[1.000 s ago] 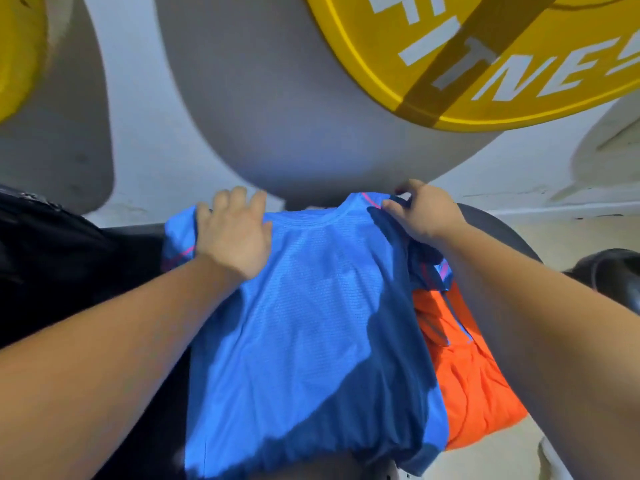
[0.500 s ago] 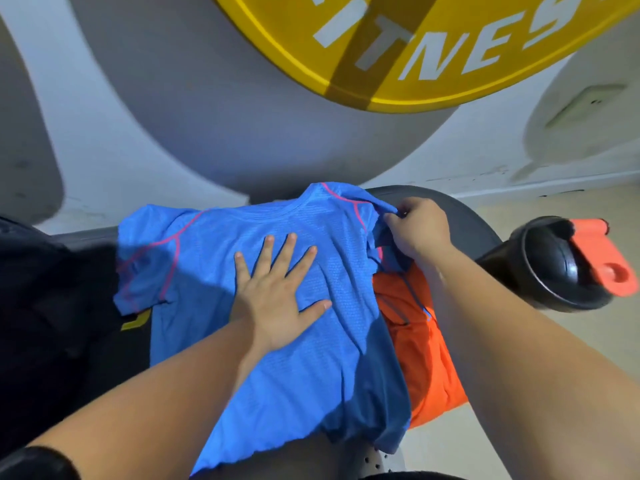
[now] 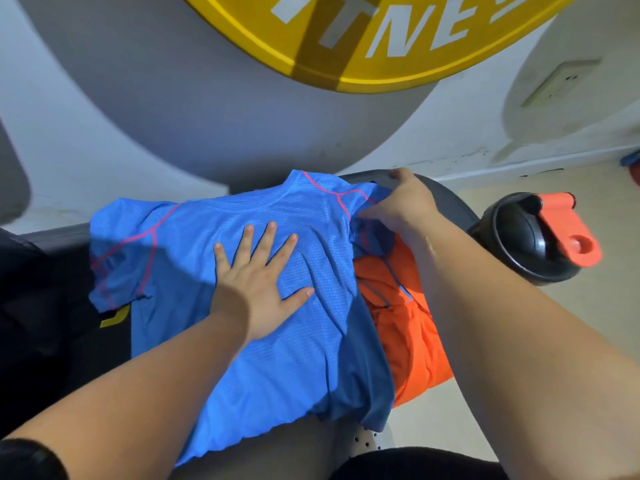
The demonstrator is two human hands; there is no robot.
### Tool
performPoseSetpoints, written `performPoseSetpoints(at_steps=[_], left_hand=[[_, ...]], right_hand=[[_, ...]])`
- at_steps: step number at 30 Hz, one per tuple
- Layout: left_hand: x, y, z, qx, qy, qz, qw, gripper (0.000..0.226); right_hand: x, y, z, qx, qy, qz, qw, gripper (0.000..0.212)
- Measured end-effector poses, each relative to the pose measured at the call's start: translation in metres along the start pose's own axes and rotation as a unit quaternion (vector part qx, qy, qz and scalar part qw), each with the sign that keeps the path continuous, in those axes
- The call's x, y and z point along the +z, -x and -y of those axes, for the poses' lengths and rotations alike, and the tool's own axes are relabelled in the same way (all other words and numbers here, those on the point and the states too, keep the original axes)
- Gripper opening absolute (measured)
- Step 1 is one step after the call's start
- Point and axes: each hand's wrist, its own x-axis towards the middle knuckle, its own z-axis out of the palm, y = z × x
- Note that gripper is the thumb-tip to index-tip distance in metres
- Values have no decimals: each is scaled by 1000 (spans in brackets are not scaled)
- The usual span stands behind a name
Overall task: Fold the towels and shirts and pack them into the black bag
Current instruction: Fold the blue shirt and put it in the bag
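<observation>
A blue shirt [image 3: 194, 244] with pink seams lies spread over a dark bench [image 3: 450, 199], its hem hanging toward me. My left hand [image 3: 263, 275] presses flat on the shirt's middle with fingers spread. My right hand [image 3: 401, 202] holds the shirt's right sleeve at the shoulder, fingers curled into the cloth. An orange garment [image 3: 405, 327] lies under the shirt's right side. The black bag [image 3: 31, 306] sits at the left, mostly in shadow.
A black shaker bottle [image 3: 523, 240] with an orange flip cap stands right of the bench. A yellow weight plate [image 3: 363, 39] hangs on the wall above. Beige floor shows at the right. My legs are at the bottom edge.
My left hand moved from the shirt's left shoulder to its middle and flattened out. The left sleeve now lies spread. My right hand stayed at the right sleeve.
</observation>
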Motion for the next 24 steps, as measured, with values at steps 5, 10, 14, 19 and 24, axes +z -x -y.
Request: performPoseSetpoints(at_steps=[5, 10, 14, 19, 24], left_hand=[[-2, 2, 0, 4, -3, 0, 1000, 90], [-1, 2, 0, 7, 8, -10, 1000, 91], [-1, 2, 3, 15, 27, -5, 999, 91], [-17, 13, 16, 6, 95, -31, 995, 85], [-39, 35, 56, -108, 93, -82, 986, 81]], right_hand=[[6, 15, -9, 34, 16, 2, 999, 96], [18, 22, -22, 13, -76, -84, 993, 56], [17, 28, -12, -65, -148, -100, 982, 52], [24, 43, 18, -177, -88, -146, 969, 49], [64, 66, 50, -335, 163, -94, 923, 53]])
